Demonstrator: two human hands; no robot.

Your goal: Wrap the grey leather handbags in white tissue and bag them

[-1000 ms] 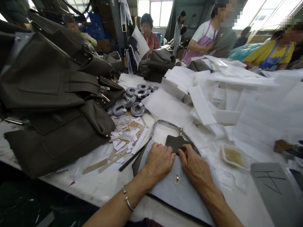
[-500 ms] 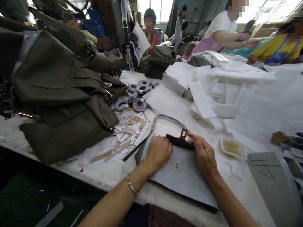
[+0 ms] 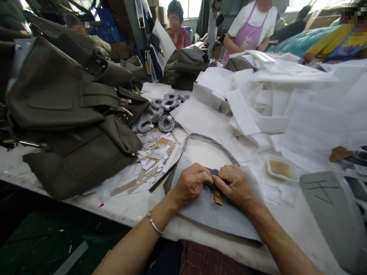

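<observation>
My left hand and my right hand are side by side on a grey felt-wrapped flat piece at the table's near edge. Both pinch a small dark leather flap folded down toward me; its brass clasp hangs below my fingers. A grey wrapped strap arcs over the table just beyond my hands. A silver bracelet sits on my left wrist.
Dark grey handbags are piled at the left. Paper scraps and grey tape rolls lie beside them. White sheets cover the right. A small glue tray and a grey board are at right. Other people work behind.
The dark flap went from lying flat to lifted at its edge, and now is folded over toward me, clasp hanging down. My hands have come together on it.
</observation>
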